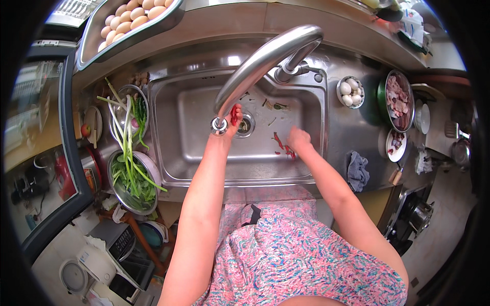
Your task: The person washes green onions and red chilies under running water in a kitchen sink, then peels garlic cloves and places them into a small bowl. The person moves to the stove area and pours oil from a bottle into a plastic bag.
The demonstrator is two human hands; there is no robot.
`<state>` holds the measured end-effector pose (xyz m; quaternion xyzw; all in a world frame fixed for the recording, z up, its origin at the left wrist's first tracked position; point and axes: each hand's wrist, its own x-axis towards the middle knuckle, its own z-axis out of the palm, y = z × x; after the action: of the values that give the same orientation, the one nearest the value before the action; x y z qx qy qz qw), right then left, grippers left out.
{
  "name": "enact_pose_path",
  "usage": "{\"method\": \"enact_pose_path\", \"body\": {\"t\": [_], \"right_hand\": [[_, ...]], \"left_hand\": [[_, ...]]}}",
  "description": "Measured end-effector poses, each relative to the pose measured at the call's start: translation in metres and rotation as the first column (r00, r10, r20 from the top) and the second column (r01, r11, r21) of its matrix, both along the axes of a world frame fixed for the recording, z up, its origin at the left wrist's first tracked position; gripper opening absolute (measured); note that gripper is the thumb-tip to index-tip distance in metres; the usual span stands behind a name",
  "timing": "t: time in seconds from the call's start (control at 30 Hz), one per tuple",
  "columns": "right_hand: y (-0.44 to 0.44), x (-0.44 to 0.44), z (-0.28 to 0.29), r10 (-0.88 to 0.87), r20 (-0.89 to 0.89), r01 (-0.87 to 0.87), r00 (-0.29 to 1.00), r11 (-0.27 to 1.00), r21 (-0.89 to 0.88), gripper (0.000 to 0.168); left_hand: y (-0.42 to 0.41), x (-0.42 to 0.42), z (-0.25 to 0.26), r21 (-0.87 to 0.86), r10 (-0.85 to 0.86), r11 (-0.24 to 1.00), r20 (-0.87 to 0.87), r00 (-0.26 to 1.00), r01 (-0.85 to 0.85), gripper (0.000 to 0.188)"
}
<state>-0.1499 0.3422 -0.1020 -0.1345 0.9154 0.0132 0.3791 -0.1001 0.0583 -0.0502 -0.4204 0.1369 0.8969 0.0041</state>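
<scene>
My left hand (234, 123) is in the stainless steel sink (199, 134), beside the drain (245, 125), with red chili peppers (234, 116) held in its palm and fingers. The faucet (264, 57) arches over it and its spout head (219, 125) hides part of the wrist. My right hand (298, 137) is low over the right side of the sink, its fingers curled. Just left of it several red chili peppers (278, 141) lie on the sink floor. Whether its fingertips hold anything is hidden. Green stem scraps (280, 106) lie farther back.
At the left stand a bowl with green chilies (141, 111), scallions (128, 141) and a bowl of leafy greens (130, 179). Right of the sink are a bowl of white eggs or bulbs (351, 91), a bowl of raw meat (397, 99) and a grey cloth (357, 170). Brown eggs (130, 19) fill a back-left tray.
</scene>
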Motion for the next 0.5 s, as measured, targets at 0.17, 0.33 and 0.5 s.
{"method": "enact_pose_path", "body": {"t": [0.17,0.33,0.5], "right_hand": [[0.03,0.065,-0.033,0.124,-0.071,-0.122,0.99,0.992,0.022,0.052],[0.032,0.068,-0.064,0.261,0.059,-0.261,0.964,0.965,-0.002,0.032],[0.037,0.062,-0.066,0.09,0.059,-0.083,0.994,0.99,-0.115,0.021]], "left_hand": [[0.0,0.016,0.008,-0.027,-0.07,0.997,-0.033,0.997,0.069,0.026],[-0.001,0.029,0.019,-0.011,-0.044,0.999,0.029,0.999,0.044,0.028],[-0.007,0.027,0.026,-0.052,-0.076,0.996,-0.031,0.997,0.075,0.03]]}}
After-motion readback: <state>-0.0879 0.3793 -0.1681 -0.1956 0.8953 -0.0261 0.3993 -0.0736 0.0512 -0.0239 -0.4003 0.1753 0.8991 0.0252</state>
